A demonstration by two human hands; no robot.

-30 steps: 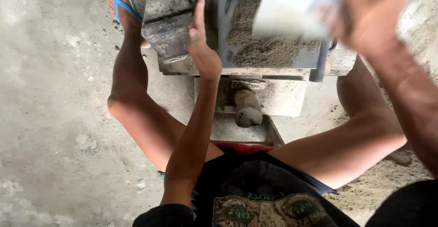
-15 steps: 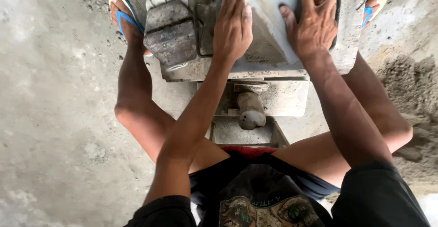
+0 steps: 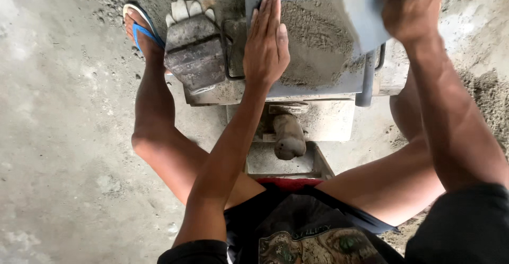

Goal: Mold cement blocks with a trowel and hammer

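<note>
The left hand [image 3: 268, 44] lay flat and released on the sand [image 3: 318, 41]; beside it, the right hand [image 3: 408, 7] grasped a tilted grey plate [image 3: 352, 9].

Soft, even daylight is falling across the concrete floor [image 3: 58, 152], giving only faint shadows and no glare. The right hand [image 3: 408, 7] and its pale slab [image 3: 355, 9] are blurring at the top edge; everything else is staying sharp.
</note>
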